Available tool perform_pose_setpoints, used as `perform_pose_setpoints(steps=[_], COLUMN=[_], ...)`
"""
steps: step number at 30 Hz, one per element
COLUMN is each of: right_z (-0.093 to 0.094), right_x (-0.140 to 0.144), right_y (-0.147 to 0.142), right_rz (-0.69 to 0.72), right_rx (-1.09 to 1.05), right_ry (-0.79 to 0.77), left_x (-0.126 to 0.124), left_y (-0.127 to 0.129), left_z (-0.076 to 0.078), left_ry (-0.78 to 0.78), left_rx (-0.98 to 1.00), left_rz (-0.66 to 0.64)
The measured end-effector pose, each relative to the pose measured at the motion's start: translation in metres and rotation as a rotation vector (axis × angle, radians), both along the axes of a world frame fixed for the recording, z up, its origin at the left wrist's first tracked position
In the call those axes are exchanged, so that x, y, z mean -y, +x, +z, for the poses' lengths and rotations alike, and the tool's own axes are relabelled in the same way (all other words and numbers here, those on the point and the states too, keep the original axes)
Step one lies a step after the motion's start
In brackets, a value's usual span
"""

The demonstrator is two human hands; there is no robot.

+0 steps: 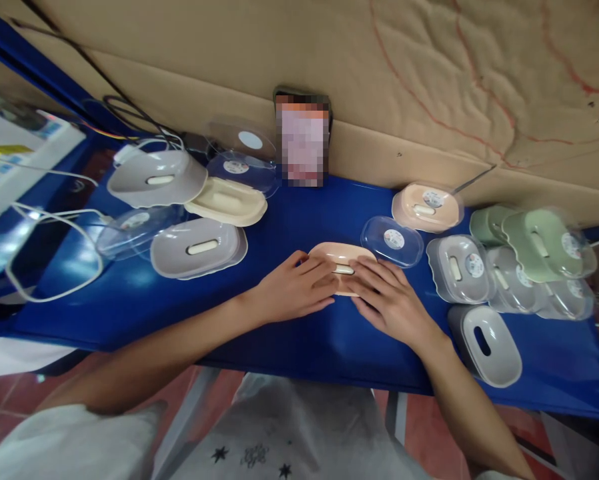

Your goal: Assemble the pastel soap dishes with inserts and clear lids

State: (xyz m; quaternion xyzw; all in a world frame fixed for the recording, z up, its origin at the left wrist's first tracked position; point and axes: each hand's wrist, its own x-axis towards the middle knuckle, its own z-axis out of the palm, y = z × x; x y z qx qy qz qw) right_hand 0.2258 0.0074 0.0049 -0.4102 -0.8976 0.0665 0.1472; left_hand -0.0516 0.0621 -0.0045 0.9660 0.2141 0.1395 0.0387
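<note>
A peach oval dish [342, 251] with a cream bar across its slot lies on the blue table in front of me. My left hand [297, 283] grips its left side, fingers resting over the rim. On the opposite side, my right hand [387, 297] holds the dish with its fingertips near the cream bar. Just beyond my right hand lies a clear lid [392, 241] with a round sticker. Behind that sits another peach dish [427, 208] under a clear cover. The underside of the held dish is hidden.
Grey dishes [199, 248] and a cream dish [227, 202] stand at left with clear lids. Grey and green dishes [544, 243] are stacked at right, a slotted grey one [492, 347] nearer. A phone [303, 140] leans on the cardboard wall. White cables [54, 217] lie far left.
</note>
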Motion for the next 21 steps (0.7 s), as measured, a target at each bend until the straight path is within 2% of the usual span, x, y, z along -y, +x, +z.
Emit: perform_pose_setpoints(steps=[2, 7, 9, 14, 17, 21], right_z=[0.002, -0.007, -0.013, -0.007, -0.003, -0.009], right_x=[-0.003, -0.015, -0.018, -0.014, -0.005, 0.003], right_y=[0.009, 0.034, 0.037, 0.025, 0.007, -0.017], right_rz=[-0.063, -0.471, -0.524, -0.533, -0.391, -0.209], right_rx=[-0.040, -0.011, 0.008, -0.168, -0.207, -0.158], right_ry=[0.009, 0.075, 0.041, 0.048, 0.045, 0.036], left_x=[-0.002, -0.012, -0.017, -0.022, -0.020, -0.018], left_y=[-0.003, -0.014, -0.020, -0.028, -0.026, -0.023], left_z=[-0.001, 0.007, 0.010, 0.010, 0.006, -0.001], left_ry=[-0.038, -0.163, -0.255, -0.496, -0.540, -0.543], left_rx=[0.065, 0.135, 0.144, 0.204, 0.276, 0.343], left_rz=[0.021, 0.096, 0.105, 0.218, 0.241, 0.223])
